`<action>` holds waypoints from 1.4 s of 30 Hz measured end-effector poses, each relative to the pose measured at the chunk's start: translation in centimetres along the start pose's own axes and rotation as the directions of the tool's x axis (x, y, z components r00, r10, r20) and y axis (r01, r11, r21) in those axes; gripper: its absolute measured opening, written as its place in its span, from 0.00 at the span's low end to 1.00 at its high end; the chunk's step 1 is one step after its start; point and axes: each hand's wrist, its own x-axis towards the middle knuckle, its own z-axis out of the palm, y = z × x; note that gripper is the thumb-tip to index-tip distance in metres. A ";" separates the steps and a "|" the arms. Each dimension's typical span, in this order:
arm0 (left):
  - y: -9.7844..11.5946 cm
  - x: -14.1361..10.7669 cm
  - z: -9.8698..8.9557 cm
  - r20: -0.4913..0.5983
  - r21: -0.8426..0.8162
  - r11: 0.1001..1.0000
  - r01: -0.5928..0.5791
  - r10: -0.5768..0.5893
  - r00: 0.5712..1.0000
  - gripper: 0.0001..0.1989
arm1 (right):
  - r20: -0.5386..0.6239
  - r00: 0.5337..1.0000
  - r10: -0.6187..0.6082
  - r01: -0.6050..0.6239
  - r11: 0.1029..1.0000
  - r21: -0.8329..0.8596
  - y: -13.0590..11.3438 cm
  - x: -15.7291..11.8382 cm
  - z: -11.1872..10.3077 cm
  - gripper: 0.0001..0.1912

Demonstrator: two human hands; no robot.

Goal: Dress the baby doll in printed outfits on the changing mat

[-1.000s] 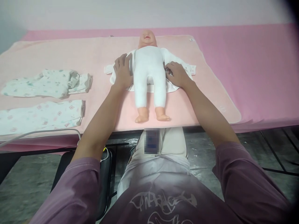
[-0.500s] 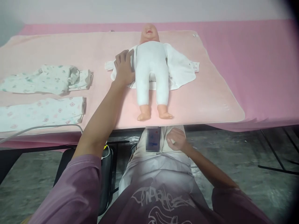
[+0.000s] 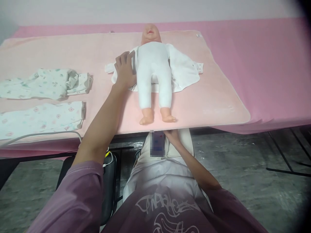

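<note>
A baby doll (image 3: 154, 61) with a white cloth body lies on its back, feet toward me. Its arms are not visible; a white baby shirt (image 3: 184, 72) is spread open beneath it. My left hand (image 3: 125, 71) rests flat on the shirt's left side, against the doll's flank, fingers extended. Down at my lap, my right hand (image 3: 172, 135) is beside the upper end of a phone (image 3: 158, 145) lying on my thigh. The table edge hides its fingers, so I cannot see whether they touch the phone.
Two folded printed baby garments, one with green print (image 3: 52, 84) and one with pink print (image 3: 43, 118), lie at left on a pale pink mat (image 3: 213, 106). A grey cable (image 3: 55, 132) crosses the front left edge. A black padded seat (image 3: 108, 191) stands below.
My right hand has moved forward and left across my lap, partly under the table edge. My left hand stays on the shirt. The view has shifted slightly.
</note>
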 end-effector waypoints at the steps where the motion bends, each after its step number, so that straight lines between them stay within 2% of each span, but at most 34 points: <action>1: 0.0 0.0 0.0 0.000 0.006 1.000 -0.001 0.001 1.000 0.43 | -0.003 1.000 -0.009 0.009 1.000 0.009 0.1 0.0 0.2 0.22; 8: -0.1 -0.1 0.0 -0.010 -0.033 0.999 -0.006 0.006 1.000 0.42 | -0.079 0.996 -0.051 0.048 0.998 -0.044 0.3 0.1 0.9 0.30; 14: 0.0 0.0 0.2 -0.056 -0.065 0.998 -0.002 -0.002 0.998 0.38 | -0.052 0.999 -0.011 0.011 1.000 0.002 0.1 -0.3 0.0 0.27; 19: 0.0 -0.1 0.1 -0.031 -0.027 1.000 -0.015 0.014 0.999 0.42 | -0.033 0.999 0.029 -0.029 1.000 -0.005 -0.2 -0.6 -0.5 0.29; 23: -0.1 0.0 0.2 -0.034 -0.063 0.998 -0.010 0.008 0.999 0.40 | -0.039 0.999 0.027 -0.028 0.999 -0.022 0.1 -0.5 -0.2 0.28; 29: 0.0 0.0 0.1 0.020 0.184 0.983 0.003 -0.007 1.000 0.53 | -0.083 0.996 0.031 -0.034 0.999 -0.034 0.9 -0.3 0.6 0.24; 33: 0.9 -0.4 -0.4 0.053 0.311 0.950 0.020 -0.039 0.998 0.55 | -0.111 0.994 0.000 0.002 1.000 0.021 1.1 -0.3 1.0 0.23; 38: 1.5 -0.5 -0.6 0.046 0.357 0.934 0.029 -0.048 0.998 0.53 | -0.135 0.991 -0.001 0.006 0.999 0.038 1.3 -0.2 1.3 0.22; 42: 1.6 -0.5 -0.5 0.050 0.356 0.934 0.027 -0.048 0.998 0.54 | -0.140 0.990 -0.012 0.019 0.999 0.049 1.4 -0.2 1.5 0.26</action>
